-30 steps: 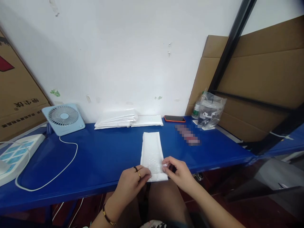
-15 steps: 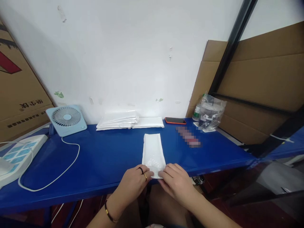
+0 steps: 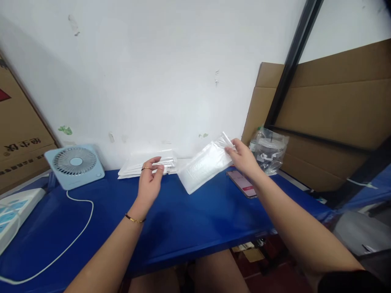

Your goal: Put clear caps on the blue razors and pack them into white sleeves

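My right hand [image 3: 242, 158] pinches a white bubble mailer [image 3: 207, 162] by its upper right end, and the mailer hangs tilted above the table, its lower left end pointing toward the stack. Partway across, my left hand [image 3: 150, 179] is at the front of a stack of white bubble mailers [image 3: 131, 166]. Its fingers are half bent, with a gap between them and the thumb. Whether the fingertips touch the stack I cannot tell. Behind the held mailer, another white mailer [image 3: 182, 163] by the wall is partly hidden.
On the blue table [image 3: 183, 219] a phone with a lit screen [image 3: 242, 183] lies below my right hand. A light blue fan [image 3: 75, 165], its white cable and a power strip [image 3: 18, 215] stand left. A clear plastic bag [image 3: 270, 150] and cardboard [image 3: 336, 97] are at the right.
The mailer has gone from lying flat under both hands at the table's front edge to being raised in my right hand. My left hand has let go and moved to the stack.
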Tool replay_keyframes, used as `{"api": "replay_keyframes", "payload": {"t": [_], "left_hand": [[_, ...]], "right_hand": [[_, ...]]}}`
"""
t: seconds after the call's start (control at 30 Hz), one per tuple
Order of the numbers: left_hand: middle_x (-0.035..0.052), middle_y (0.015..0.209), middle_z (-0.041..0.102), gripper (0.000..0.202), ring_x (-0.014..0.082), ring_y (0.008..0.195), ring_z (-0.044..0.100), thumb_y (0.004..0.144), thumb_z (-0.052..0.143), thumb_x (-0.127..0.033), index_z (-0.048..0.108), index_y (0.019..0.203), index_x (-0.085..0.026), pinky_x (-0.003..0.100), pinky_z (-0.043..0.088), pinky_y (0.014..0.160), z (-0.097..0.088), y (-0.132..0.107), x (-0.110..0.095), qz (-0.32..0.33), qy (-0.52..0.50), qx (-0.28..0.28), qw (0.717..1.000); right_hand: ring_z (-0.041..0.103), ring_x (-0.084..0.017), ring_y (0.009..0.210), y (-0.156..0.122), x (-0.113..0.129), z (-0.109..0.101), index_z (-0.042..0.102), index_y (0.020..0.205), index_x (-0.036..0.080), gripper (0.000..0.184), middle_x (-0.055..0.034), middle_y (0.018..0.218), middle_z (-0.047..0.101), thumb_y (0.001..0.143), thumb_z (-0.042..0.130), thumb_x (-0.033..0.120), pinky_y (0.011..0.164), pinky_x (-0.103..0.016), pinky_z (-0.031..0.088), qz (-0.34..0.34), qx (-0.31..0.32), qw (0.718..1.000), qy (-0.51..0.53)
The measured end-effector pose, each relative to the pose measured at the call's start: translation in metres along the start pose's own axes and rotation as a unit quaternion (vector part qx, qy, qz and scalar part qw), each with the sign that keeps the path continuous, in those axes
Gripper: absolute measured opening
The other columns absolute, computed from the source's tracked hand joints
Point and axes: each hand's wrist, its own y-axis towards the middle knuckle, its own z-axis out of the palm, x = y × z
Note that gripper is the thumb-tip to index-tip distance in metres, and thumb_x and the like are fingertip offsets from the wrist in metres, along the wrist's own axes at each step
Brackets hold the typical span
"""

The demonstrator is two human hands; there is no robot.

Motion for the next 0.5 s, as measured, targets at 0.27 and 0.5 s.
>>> {"api": "replay_keyframes", "payload": {"t": [0.27,0.5], "left_hand": [[0.0048,0.100,0.057,0.030,0.0132,0.076,0.062,0.075,0.059,-0.031,0.052,0.102,-0.020,0.019,0.042,0.054,-0.019,0.024,0.092,-0.374,-0.195,-0.069,0.904],[0.0100,0.118,0.054,0.045,0.0184,0.087,0.065,0.073,0.063,-0.025,0.046,0.114,-0.021,0.023,0.049,0.064,-0.019,0.022,0.105,-0.392,-0.258,-0.046,0.882]], "right_hand": [[0.057,-0.013,0.062,0.056,-0.096,0.091,0.046,0.094,0.016,0.018,-0.0054,0.085,0.059,0.077,0.049,0.018,0.051,-0.025,0.051,0.297,-0.053,0.926,0.227],[0.047,-0.033,0.112,0.050,-0.104,0.144,0.058,0.097,0.010,0.029,-0.0192,0.109,0.056,0.071,0.055,0.024,0.085,-0.044,0.045,0.314,-0.003,0.948,0.058]]}}
